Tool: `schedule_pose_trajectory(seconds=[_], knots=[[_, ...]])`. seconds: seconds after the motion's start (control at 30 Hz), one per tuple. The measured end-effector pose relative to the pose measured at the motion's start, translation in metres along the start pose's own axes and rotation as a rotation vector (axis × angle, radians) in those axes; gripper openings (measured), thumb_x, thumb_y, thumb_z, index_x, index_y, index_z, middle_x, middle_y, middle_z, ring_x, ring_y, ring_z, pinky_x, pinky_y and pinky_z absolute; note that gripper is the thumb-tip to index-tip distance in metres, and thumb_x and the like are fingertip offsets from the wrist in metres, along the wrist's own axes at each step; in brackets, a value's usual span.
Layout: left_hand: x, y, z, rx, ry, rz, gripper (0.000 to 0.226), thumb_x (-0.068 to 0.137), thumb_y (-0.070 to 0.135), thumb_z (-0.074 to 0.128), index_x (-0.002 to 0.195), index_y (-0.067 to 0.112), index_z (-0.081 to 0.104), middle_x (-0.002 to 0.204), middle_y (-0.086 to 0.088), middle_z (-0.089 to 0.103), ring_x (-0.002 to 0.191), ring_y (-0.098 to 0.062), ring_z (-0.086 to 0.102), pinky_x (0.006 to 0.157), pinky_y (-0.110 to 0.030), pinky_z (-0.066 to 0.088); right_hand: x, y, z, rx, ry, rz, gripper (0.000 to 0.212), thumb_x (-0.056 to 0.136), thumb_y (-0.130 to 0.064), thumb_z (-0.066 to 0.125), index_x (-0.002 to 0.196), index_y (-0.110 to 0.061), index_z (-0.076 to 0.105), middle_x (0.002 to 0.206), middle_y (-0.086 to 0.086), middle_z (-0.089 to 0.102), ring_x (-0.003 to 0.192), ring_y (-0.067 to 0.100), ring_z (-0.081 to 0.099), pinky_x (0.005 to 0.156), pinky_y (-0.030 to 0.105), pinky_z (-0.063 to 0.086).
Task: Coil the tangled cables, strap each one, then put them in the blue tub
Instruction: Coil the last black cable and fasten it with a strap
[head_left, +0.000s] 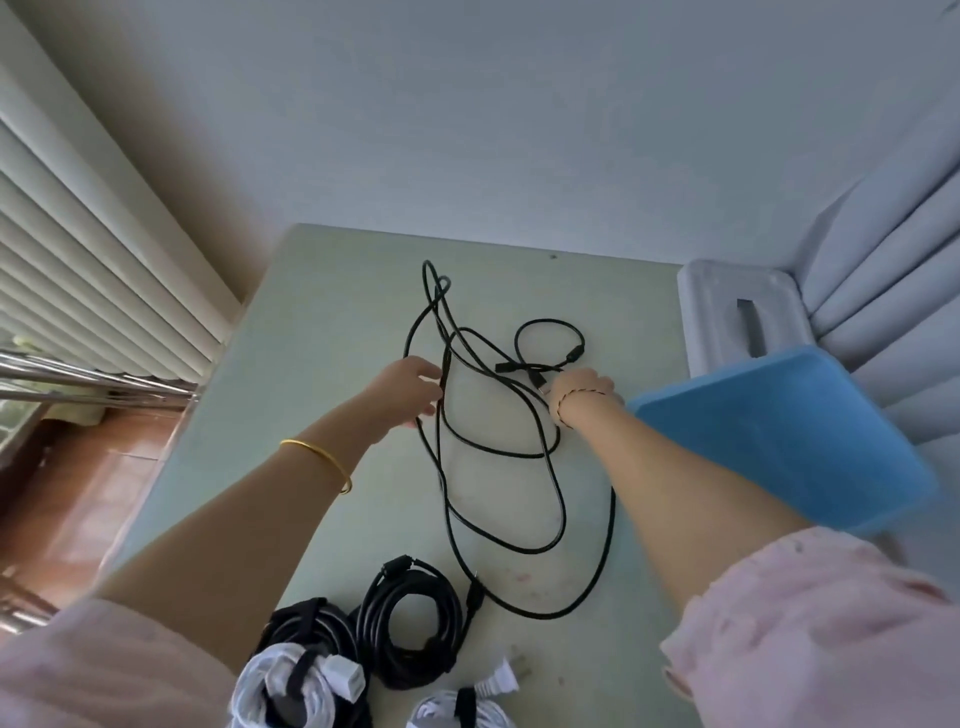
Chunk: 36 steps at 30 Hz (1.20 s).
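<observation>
**A:** Which step is she working on?

**B:** By my reading she is untangling. The loose black cable (614, 519) is lying in crossing loops across the middle of the pale green table (322, 322), not yet coiled. The blue tub (779, 436) is sitting at the table's right side, just beside her right forearm, and none of this cable is in it.

**A:** How are her hands holding it?

**B:** The left hand (410, 387) is closing narrowly on one strand at the left of the tangle, with thumb and fingers curling round it. The right hand (582, 389) is reaching to the connector ends (537, 378). Its back is facing the camera and hiding the fingers, so I cannot tell whether it is gripping anything or only touching.

**A:** How should she be doing this step?

**B:** I would be finding one connector end first and feeding the cable through the fingers from there, lifting each loop off the ones it crosses and never tugging at the middle. Pulling on the strand in her left hand may be tightening the crossings near the far end.

**A:** And after that?

**B:** She should be winding even loops to match the coiled black cable (379, 623) at the near edge, beside the strapped white bundle (260, 686).
</observation>
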<state>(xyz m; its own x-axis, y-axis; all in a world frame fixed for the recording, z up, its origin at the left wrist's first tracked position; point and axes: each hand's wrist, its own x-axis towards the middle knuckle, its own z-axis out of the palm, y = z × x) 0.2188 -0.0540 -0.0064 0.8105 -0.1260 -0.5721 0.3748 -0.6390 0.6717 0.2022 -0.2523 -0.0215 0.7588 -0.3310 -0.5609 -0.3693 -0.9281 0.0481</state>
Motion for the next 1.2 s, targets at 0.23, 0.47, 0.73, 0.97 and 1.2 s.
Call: schedule_pose_trajectory(seconds=[0.23, 0.47, 0.73, 0.97, 1.2], knots=[[-0.009, 0.013, 0.004, -0.040, -0.017, 0.059, 0.037, 0.092, 0.006, 0.051, 0.128, 0.012, 0.054, 0.112, -0.010, 0.054, 0.096, -0.021, 0.054, 0.076, -0.030, 0.053, -0.017, -0.003, -0.024, 0.474, 0.335, -0.080, 0.032, 0.091, 0.005, 0.044, 0.123, 0.000, 0.044, 0.125, 0.017, 0.044, 0.092, 0.027, 0.056, 0.075, 0.027, 0.042], [-0.059, 0.057, -0.001, -0.157, 0.160, 0.302, 0.019, 0.079, 0.030, 0.063, 0.097, 0.028, 0.067, 0.131, -0.007, 0.051, 0.123, -0.023, 0.046, 0.103, -0.036, 0.037, -0.100, 0.024, -0.069, 0.975, 0.729, -0.317, 0.028, 0.094, 0.000, 0.038, 0.118, -0.002, 0.053, 0.117, 0.010, 0.057, 0.102, 0.020, 0.054, 0.081, 0.017, 0.038], [-0.161, 0.116, 0.013, -0.266, -0.001, 0.670, 0.033, 0.098, 0.024, 0.051, 0.130, 0.022, 0.055, 0.131, 0.005, 0.059, 0.119, -0.005, 0.051, 0.106, -0.028, 0.037, -0.202, 0.094, -0.092, 1.127, 0.692, -0.648, 0.024, 0.085, 0.003, 0.052, 0.092, -0.014, 0.068, 0.074, -0.012, 0.061, 0.065, -0.007, 0.055, 0.062, 0.005, 0.039], [-0.219, 0.127, 0.042, -0.250, -0.331, 0.683, 0.035, 0.104, 0.023, 0.032, 0.111, 0.009, 0.063, 0.074, -0.003, 0.063, 0.079, -0.019, 0.062, 0.085, -0.031, 0.047, -0.250, 0.137, -0.098, 1.024, 0.651, -0.823, 0.020, 0.086, 0.001, 0.056, 0.092, -0.012, 0.070, 0.073, -0.013, 0.062, 0.061, -0.008, 0.054, 0.062, 0.007, 0.039], [-0.263, 0.122, 0.059, -0.564, -0.768, 0.637, 0.033, 0.101, 0.020, 0.031, 0.104, 0.011, 0.063, 0.053, 0.007, 0.042, 0.043, -0.005, 0.034, 0.057, -0.023, 0.045, -0.251, 0.145, -0.069, 1.331, 0.593, -0.913, 0.015, 0.094, -0.008, 0.054, 0.092, -0.018, 0.064, 0.085, -0.001, 0.066, 0.079, 0.008, 0.063, 0.078, 0.027, 0.053]])
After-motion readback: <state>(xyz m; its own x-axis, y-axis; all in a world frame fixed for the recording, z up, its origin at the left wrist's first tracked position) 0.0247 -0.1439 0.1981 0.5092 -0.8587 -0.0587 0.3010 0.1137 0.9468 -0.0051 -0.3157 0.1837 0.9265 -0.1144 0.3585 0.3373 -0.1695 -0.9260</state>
